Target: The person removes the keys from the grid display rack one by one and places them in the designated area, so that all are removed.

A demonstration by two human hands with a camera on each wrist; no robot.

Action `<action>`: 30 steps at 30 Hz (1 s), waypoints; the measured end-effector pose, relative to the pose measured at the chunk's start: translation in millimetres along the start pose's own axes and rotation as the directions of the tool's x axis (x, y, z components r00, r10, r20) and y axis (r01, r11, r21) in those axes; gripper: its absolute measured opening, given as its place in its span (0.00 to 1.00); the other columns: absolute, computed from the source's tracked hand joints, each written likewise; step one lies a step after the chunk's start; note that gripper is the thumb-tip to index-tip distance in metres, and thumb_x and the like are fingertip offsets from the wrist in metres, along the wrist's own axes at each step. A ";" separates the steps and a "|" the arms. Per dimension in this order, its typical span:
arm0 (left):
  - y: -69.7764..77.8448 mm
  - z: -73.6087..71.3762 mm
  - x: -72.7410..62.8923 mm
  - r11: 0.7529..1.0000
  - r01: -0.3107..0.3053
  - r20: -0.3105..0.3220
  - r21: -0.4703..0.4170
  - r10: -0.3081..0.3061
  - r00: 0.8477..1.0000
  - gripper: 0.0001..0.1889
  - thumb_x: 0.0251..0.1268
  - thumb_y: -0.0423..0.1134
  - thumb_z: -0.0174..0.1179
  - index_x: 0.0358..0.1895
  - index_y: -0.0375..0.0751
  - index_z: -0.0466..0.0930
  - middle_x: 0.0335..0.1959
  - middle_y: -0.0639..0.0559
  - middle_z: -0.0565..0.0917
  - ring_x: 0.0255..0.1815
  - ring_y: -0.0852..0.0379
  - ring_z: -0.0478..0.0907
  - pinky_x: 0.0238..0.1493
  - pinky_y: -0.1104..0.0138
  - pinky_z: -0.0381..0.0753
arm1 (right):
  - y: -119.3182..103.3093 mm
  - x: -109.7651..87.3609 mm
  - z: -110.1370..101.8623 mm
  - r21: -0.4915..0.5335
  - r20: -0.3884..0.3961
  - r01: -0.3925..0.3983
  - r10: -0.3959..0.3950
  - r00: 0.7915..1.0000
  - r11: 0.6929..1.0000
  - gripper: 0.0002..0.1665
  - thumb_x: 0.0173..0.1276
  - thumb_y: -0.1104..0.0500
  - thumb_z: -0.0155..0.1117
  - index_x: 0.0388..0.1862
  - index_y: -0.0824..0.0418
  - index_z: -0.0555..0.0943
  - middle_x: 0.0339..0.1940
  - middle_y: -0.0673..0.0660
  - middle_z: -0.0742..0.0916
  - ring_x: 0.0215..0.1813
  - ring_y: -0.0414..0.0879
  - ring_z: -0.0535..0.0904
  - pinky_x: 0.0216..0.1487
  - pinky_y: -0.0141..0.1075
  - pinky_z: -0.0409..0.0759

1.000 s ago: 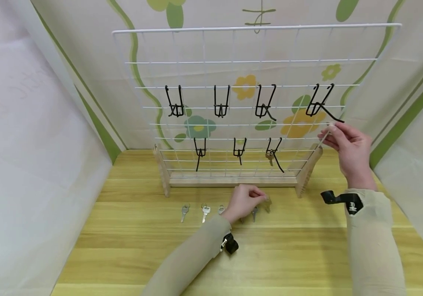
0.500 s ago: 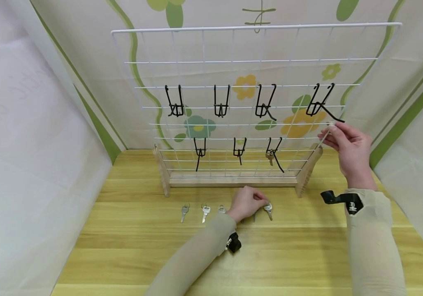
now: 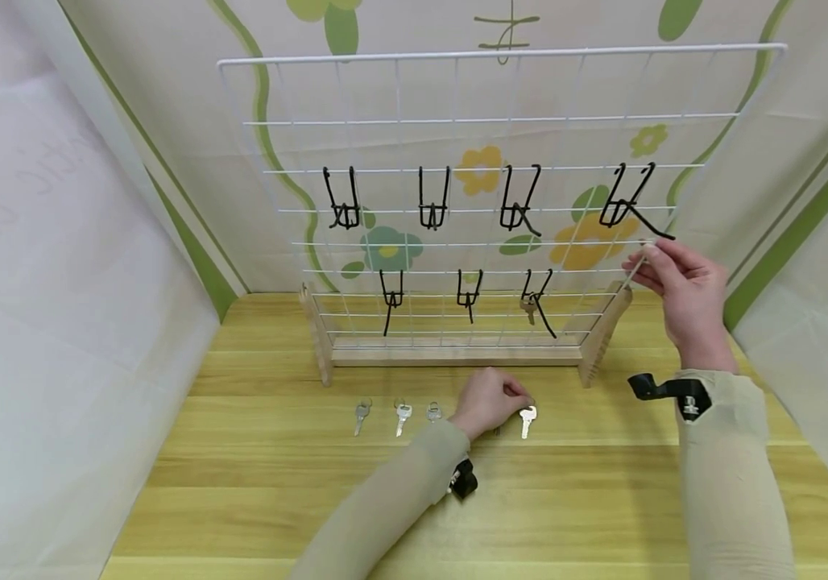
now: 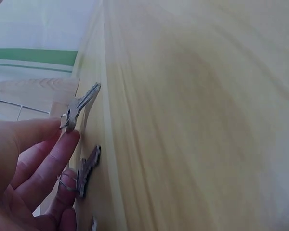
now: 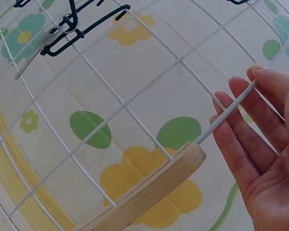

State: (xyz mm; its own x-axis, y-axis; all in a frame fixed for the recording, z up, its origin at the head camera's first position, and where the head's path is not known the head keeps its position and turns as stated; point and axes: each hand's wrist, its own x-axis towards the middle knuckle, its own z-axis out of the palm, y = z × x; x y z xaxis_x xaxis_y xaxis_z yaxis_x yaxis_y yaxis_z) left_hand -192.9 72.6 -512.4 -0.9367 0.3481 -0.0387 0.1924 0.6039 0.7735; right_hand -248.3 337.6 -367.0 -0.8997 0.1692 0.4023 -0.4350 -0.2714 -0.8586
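My left hand [image 3: 488, 400] pinches the ring of a silver key [image 3: 527, 421] low over the table, at the right end of a row of keys. In the left wrist view, thumb and fingertips hold the ring of this key [image 4: 77, 108], and a second key [image 4: 88, 172] lies beside the other fingers. My right hand [image 3: 695, 298] grips the right edge bar of a white wire grid rack [image 3: 501, 55]; the right wrist view shows fingers and thumb around that bar. One key [image 5: 45, 41] hangs by its ring on a black hook of the lower row.
Black double-wire hooks, such as one on the upper right [image 3: 624, 205], hang in two rows on the grid and jut forward. Wooden feet [image 3: 605, 334] support it. More keys [image 3: 362, 416] lie left of my left hand, partly hidden by it. Fabric walls [image 3: 73, 266] enclose the table.
My left hand has moved slightly right and toward me, and the pinched key has swung from a blurred tilt to nearly straight, pointing toward me. My right hand stays on the grid.
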 end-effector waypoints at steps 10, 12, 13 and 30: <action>1.8 2.5 0.9 0.998 0.009 -0.050 0.058 -0.006 0.999 0.03 0.61 0.47 0.74 0.31 0.58 0.91 0.22 0.74 0.82 0.24 0.75 0.75 0.32 0.75 0.73 | 0.4 -0.3 0.8 0.004 0.000 0.003 -0.003 1.000 1.000 0.23 0.70 0.68 0.67 0.57 0.85 0.76 0.38 0.64 0.90 0.40 0.52 0.88 0.46 0.38 0.85; 2.6 2.2 0.7 0.996 0.001 -0.059 0.086 0.005 0.998 0.03 0.61 0.48 0.74 0.30 0.59 0.91 0.22 0.75 0.81 0.25 0.75 0.74 0.32 0.75 0.72 | 0.4 -0.5 0.8 0.007 -0.002 0.005 -0.005 1.000 1.000 0.22 0.70 0.68 0.67 0.56 0.85 0.76 0.38 0.64 0.90 0.40 0.52 0.89 0.46 0.38 0.85; 2.8 2.2 0.6 0.995 -0.003 -0.063 0.100 0.010 0.998 0.03 0.61 0.48 0.74 0.30 0.59 0.91 0.22 0.76 0.81 0.25 0.75 0.74 0.33 0.75 0.72 | 0.5 -0.5 0.7 0.007 -0.002 0.007 -0.007 1.000 1.000 0.22 0.70 0.68 0.67 0.56 0.85 0.76 0.38 0.64 0.90 0.40 0.52 0.89 0.46 0.38 0.85; -1.4 3.7 1.5 0.986 -0.010 -0.095 0.168 0.026 0.995 0.03 0.61 0.49 0.73 0.31 0.62 0.91 0.21 0.78 0.79 0.26 0.76 0.73 0.51 0.69 0.70 | 0.7 0.3 -0.2 0.000 0.001 -0.001 0.001 1.000 1.000 0.21 0.70 0.68 0.67 0.55 0.84 0.78 0.38 0.64 0.90 0.40 0.52 0.89 0.46 0.38 0.85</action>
State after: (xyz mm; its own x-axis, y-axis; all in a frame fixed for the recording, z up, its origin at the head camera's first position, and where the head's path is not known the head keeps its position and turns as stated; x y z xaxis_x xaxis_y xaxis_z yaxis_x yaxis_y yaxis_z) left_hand -193.4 74.9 -515.9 -0.9548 0.2943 0.0414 0.2481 0.7126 0.6563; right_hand -248.8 337.7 -367.5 -0.9004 0.1683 0.4013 -0.4337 -0.2712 -0.8593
